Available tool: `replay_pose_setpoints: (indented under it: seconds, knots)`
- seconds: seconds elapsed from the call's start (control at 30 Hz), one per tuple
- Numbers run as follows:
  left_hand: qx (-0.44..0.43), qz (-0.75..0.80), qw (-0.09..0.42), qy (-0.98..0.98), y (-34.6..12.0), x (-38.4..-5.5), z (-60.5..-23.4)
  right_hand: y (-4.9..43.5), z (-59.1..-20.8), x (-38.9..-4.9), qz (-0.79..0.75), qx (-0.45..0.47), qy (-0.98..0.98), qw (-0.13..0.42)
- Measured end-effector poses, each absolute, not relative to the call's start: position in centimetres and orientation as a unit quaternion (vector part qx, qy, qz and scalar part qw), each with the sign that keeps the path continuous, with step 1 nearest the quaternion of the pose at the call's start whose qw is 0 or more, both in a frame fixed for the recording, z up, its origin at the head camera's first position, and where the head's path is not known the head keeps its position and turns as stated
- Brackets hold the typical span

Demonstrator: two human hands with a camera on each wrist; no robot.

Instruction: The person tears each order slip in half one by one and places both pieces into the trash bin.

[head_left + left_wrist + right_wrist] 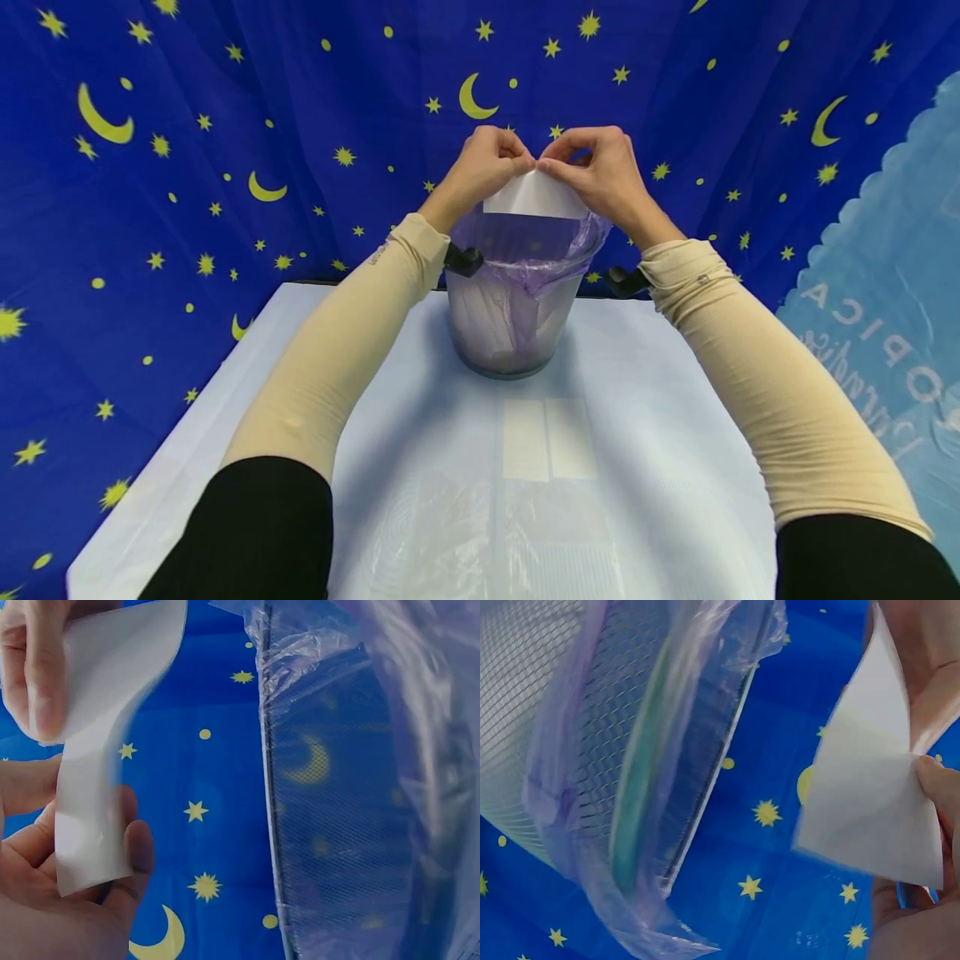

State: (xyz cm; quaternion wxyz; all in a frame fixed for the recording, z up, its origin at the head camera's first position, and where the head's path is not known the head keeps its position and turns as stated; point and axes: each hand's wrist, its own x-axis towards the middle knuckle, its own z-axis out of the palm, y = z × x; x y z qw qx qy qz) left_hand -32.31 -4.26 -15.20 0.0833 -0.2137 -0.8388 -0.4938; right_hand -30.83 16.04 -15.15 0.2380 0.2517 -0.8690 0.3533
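A small white sheet of paper (534, 197) hangs above the mesh wastebasket (480, 312), bent near its top edge. My left hand (491, 167) pinches the top edge between thumb and fingers, and my right hand (600, 171) pinches it right beside. The fingertips of both hands nearly meet. In the left wrist view the paper (94, 817) curves lengthwise; in the right wrist view it (870, 795) stands apart from the basket. A translucent purple plastic bag (534, 277) lines the basket and folds over its rim. The basket's inside bottom is hidden.
The basket stands upright near the far edge of a white table (405, 417). Pale rectangles (525, 437) show on the tabletop in front of it. A blue curtain (360, 75) with stars and moons hangs behind, and a light blue cloth (900, 275) at the right.
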Motion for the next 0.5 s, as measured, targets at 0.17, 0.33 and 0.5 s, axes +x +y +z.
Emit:
replay_pose_setpoints:
  seconds: [0.17,0.33,0.5]
  knots:
    - [-0.22,-0.501,0.077,-0.833,-4.4,-32.5,-15.7,16.0,-15.0,-30.4,0.363,0.265,-0.863,0.23]
    - [-0.224,-0.502,0.075,-0.832,-4.6,-32.6,-16.0,15.8,-14.8,-30.0,0.373,0.271,-0.861,0.215]
    - [-0.221,-0.498,0.077,-0.835,-4.7,-32.7,-16.2,15.7,-14.6,-29.6,0.381,0.283,-0.856,0.205]
